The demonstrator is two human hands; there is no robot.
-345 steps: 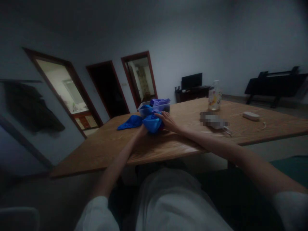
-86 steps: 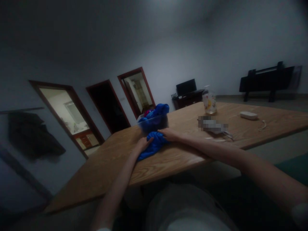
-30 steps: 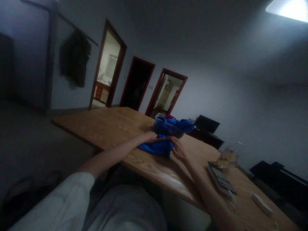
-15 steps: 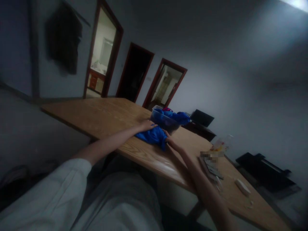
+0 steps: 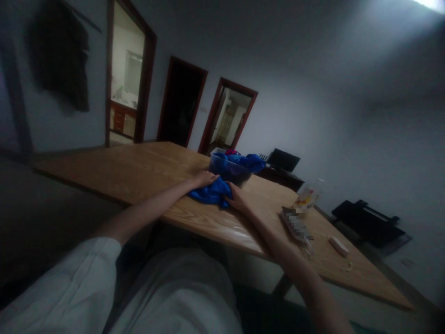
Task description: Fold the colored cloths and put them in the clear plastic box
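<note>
So there's 1 crumpled, soft blue cloth (image 5: 212,192) on the wood-grain table (image 5: 139,171), pinned flat by 2 open palms, left hand (image 5: 204,178) and right hand (image 5: 235,200), beside 1 clear plastic tub (image 5: 227,169) of more blue fabric.

A clear bottle (image 5: 308,195) stood on the wooden counter (image 5: 139,169), with a small white box (image 5: 338,246) lying well apart from it. A dark garment (image 5: 60,55) hung on the wall beside three doorways.
</note>
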